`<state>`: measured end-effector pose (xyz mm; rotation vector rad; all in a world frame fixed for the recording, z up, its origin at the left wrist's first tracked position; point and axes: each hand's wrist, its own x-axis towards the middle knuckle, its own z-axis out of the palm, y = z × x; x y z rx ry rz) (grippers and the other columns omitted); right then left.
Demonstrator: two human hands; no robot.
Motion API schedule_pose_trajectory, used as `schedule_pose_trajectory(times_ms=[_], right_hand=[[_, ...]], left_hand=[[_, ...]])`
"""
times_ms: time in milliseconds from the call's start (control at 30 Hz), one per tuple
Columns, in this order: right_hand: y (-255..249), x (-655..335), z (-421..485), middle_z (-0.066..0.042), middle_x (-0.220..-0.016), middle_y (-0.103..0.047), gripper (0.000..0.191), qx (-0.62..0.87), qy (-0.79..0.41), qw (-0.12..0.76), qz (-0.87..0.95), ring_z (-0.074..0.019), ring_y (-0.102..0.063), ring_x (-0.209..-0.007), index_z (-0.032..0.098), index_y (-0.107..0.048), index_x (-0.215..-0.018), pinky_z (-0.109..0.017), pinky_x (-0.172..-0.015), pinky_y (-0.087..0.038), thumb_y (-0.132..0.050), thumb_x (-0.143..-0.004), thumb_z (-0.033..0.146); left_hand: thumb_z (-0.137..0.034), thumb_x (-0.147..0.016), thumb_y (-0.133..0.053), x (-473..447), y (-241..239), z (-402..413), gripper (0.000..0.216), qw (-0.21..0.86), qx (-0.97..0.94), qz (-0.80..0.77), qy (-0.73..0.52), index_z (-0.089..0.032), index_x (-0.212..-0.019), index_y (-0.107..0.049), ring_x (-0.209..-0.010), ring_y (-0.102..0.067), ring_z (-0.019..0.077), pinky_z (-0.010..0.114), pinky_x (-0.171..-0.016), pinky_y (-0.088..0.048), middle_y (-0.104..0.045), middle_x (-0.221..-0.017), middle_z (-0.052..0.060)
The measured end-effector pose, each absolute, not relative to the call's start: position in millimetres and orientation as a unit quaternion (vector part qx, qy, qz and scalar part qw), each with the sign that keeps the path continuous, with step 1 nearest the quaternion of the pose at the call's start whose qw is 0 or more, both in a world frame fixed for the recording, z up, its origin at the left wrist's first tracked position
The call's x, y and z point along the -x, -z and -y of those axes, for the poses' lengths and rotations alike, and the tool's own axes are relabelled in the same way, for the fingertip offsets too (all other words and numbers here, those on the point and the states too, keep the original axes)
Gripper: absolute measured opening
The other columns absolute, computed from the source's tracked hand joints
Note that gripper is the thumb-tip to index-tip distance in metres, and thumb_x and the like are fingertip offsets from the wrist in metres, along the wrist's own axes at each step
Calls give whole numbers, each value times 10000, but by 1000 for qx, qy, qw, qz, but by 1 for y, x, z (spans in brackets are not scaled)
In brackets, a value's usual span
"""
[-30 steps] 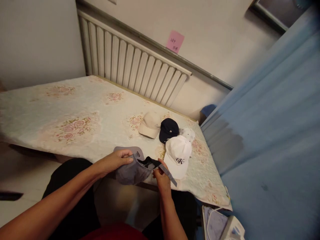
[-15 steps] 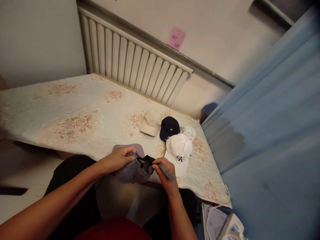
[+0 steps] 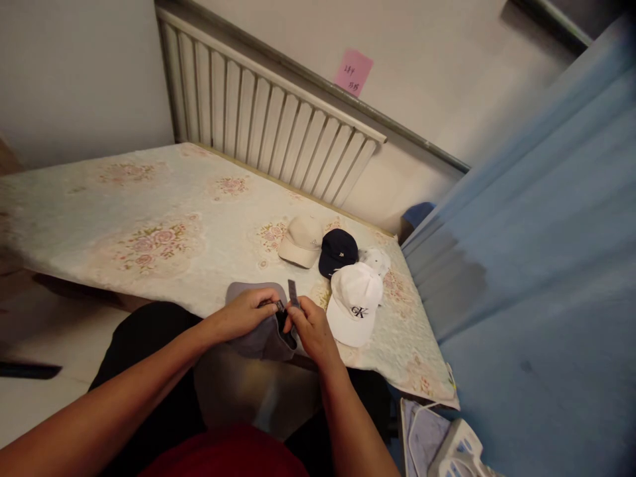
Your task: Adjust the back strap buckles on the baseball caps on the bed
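- We hold one grey cap (image 3: 253, 331) at the near edge of the surface (image 3: 163, 218), its brim lying on the flowered cloth and its crown hanging off toward our lap.
- Our left hand (image 3: 243, 315) is closed, with its fingers on the cap's back edge beside a small dark buckle.
- Our right hand (image 3: 311, 328) is closed as well, pinching the cap's one grey strap (image 3: 293, 293), whose free end stands up between the two hands.
- The two hands nearly meet over the cap.
- Four more caps sit in a cluster just beyond on the surface: one beige cap (image 3: 301, 240), one navy cap (image 3: 336, 252), one white cap with black lettering (image 3: 354, 301) and one smaller white cap (image 3: 376, 260) half hidden behind it.
- One white radiator (image 3: 268, 119) runs along the wall, with one pink sticky note (image 3: 353, 71) above it.
- One blue curtain (image 3: 536, 252) hangs at right.
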<state>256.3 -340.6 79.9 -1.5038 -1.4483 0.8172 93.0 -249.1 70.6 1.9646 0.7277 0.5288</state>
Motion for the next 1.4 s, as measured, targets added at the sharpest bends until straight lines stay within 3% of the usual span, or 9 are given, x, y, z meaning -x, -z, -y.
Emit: schedule_pose_trajectory(times_ms=[333,567,733,1033,1233,1400], right_hand=[[-71,-248,337,52,-585,-609,141,610,-384,445,532,-88,-430,-465,202,-637,-877,-213,-481,-319,-536,-832,290],[-71,-243,334,69,-499,-545,129,591,-439,482,475,-67,-380,-425,188,-563,-677,-197,-441,-276,-592,-764,278],[-58,-243,330,73,-475,-538,154,546,-502,526,417,-49,-314,-359,191,-533,-688,-197,-387,-212,-590,-751,319],[-52,-244,329,63,-492,-558,179,533,-507,535,416,-53,-335,-366,189,-517,-687,-199,-389,-221,-596,-769,328],[-63,-252,334,48,-554,-560,257,583,-409,482,510,-86,-435,-482,189,-608,-700,-223,-520,-343,-483,-871,335],[-79,-259,334,-17,-821,-679,209,624,-232,442,601,-172,-561,-846,224,-694,-770,-292,-782,-402,-502,-852,240]], left_hand=[[-300,-796,-503,-95,-57,248,148,484,-790,-291,-238,-180,-809,-589,-740,-568,163,275,-684,-423,-631,-774,-3],[-304,-735,-585,-98,-64,258,130,408,-811,-325,-265,-190,-763,-529,-678,-540,152,268,-630,-403,-581,-695,-27],[-288,-781,-575,-97,-55,266,138,361,-812,-316,-332,-204,-864,-505,-765,-581,164,297,-725,-453,-607,-799,-2],[-261,-854,-489,-97,-41,270,163,261,-852,-295,-344,-195,-985,-562,-890,-614,202,323,-800,-468,-645,-931,61],[-246,-850,-488,-97,-45,270,174,278,-843,-304,-347,-189,-996,-564,-914,-611,203,331,-829,-468,-650,-953,67],[-267,-842,-521,-92,-55,270,167,254,-846,-316,-346,-212,-987,-584,-932,-593,215,356,-859,-454,-654,-949,57]])
